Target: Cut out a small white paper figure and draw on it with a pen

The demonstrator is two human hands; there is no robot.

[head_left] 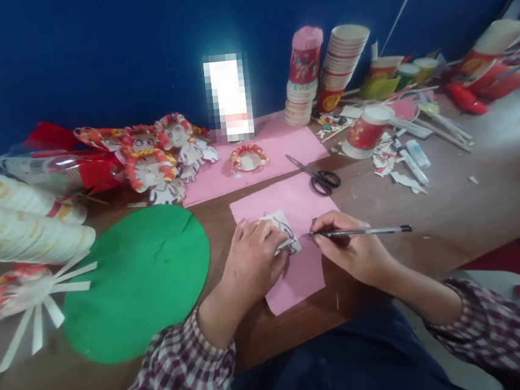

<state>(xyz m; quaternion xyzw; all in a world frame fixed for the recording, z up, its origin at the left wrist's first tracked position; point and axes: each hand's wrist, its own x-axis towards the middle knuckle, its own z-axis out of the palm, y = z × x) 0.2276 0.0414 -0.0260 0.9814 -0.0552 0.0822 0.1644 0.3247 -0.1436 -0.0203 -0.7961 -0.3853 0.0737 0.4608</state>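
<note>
A black pen (pixel 378 231) is pinched in my right hand (pixel 357 253), its tip low over a pink sheet of paper (pixel 296 286). My left hand (pixel 251 266) grips a small white paper piece with dark drawn lines (pixel 286 222) against that sheet; the fingers cover part of it. Just beyond the pink sheet's upper edge lie black-handled scissors (pixel 325 181). A small ring with red and yellow trim (pixel 250 158) rests on a second pink sheet (pixel 213 187) farther back.
On the left are a green paper oval (pixel 135 287), stacked paper cups (pixel 24 227) and a cup cut into strips (pixel 39 287). Paper figures (pixel 151 162) stand behind. At the back right are cup stacks (pixel 343 58), an upturned red cup (pixel 366 131), paper scraps (pixel 387 155) and glue tubes (pixel 417 154).
</note>
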